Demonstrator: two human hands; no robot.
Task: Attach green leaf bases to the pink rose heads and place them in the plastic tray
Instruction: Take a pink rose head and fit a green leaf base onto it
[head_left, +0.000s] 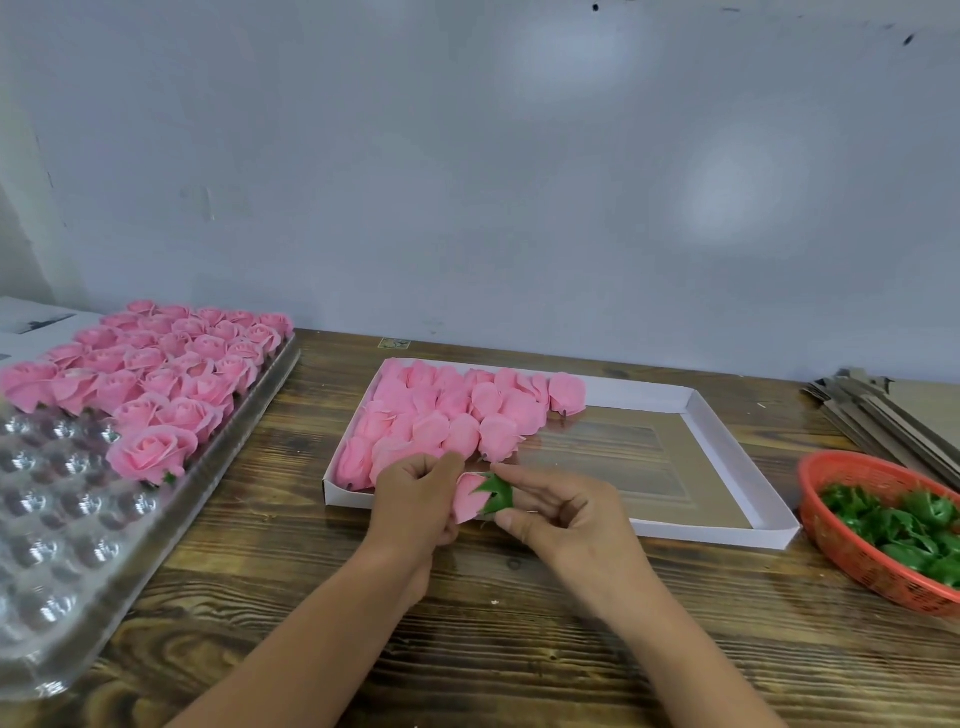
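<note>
The left hand (415, 499) gripped a pink rose head (469, 496) above the surface (519, 649). The right hand (561, 514) fingers (511, 522) pinched the green leaf base (497, 493) against its underside.

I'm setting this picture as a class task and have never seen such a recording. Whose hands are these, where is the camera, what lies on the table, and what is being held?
There is no machine here: a person works bare-handed, filmed by a camera worn on the head, looking down. The left hand grips a pink rose head; the right hand pinches a green leaf base against it. On the wooden table lie a white box of unfinished rose heads, a red basket of leaf bases, and, at left, a clear plastic tray partly filled with finished roses.
</note>
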